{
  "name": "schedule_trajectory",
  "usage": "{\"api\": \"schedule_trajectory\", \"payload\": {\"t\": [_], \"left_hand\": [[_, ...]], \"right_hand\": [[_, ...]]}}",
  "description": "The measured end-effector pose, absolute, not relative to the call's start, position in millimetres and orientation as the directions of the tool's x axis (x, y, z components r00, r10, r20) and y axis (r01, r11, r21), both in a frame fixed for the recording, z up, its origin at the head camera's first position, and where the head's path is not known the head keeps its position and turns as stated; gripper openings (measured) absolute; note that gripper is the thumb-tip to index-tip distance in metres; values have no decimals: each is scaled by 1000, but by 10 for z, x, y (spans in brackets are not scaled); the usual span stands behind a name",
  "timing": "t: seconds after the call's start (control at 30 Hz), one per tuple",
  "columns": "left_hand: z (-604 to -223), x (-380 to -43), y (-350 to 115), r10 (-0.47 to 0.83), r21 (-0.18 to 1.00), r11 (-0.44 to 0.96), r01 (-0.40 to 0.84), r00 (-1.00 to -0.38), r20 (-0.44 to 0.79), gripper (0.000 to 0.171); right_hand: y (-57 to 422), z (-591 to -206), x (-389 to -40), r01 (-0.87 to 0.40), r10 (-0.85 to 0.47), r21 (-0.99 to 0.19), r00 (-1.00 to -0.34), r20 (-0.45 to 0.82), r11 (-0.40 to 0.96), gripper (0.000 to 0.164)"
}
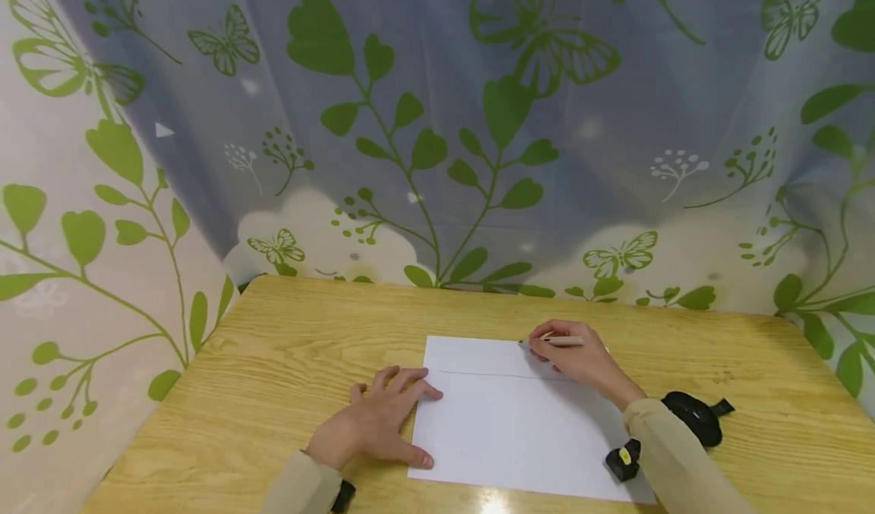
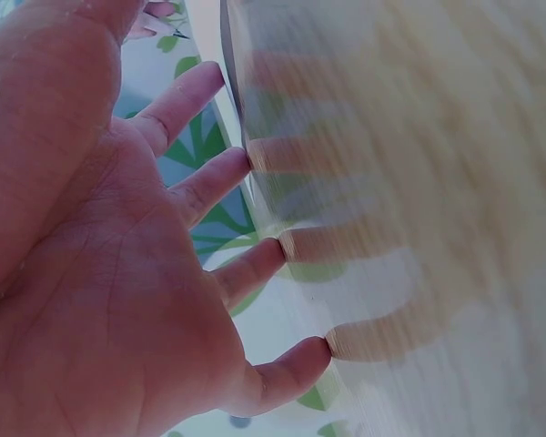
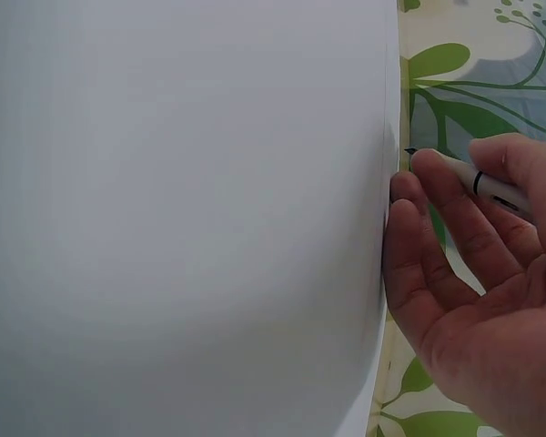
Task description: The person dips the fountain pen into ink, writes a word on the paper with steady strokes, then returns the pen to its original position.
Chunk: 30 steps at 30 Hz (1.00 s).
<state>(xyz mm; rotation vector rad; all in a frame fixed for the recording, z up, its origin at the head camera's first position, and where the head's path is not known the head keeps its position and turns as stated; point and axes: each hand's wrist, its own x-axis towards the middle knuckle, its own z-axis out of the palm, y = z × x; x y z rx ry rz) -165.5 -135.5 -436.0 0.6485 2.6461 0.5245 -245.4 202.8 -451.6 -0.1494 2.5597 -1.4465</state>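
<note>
Pen (image 1: 569,341) and paper (image 1: 506,430), one each: right hand (image 1: 577,356) pinches the pen, left hand (image 1: 383,420) spreads across paper's edge.

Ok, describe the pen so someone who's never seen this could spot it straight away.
On the wood-grain table, find the white sheet of paper. Near its far edge, the right hand holds the pen. It's slim and pale with a dark tip, unlike the bulky black items at the right sleeve.

right wrist view: paper (image 3: 182,209) cut off | left wrist view: tabletop (image 2: 464,182) blurred
</note>
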Motion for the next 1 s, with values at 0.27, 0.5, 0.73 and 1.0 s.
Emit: {"api": "schedule_trajectory", "payload": {"t": [0.27, 0.5, 0.73, 1.0], "left_hand": [[-4377, -1647, -1351, 500, 425, 827, 368, -827, -258, 83], [-4367, -1661, -1352, 503, 430, 824, 370, -826, -253, 83], [-4363, -1663, -1350, 502, 433, 824, 366, -826, -256, 83], [-4372, -1661, -1350, 497, 426, 829, 363, -827, -263, 84]], "right_hand": [[2043, -4521, -2446, -16, -199, -848, -974, -107, 530, 28], [2029, -4512, -2459, -14, -191, -840, -976, -108, 543, 28], [2025, -4507, -2458, -13, -185, -834, -977, -107, 552, 27], [2023, -4516, -2462, -1, -176, -830, -977, -117, 557, 26]]}}
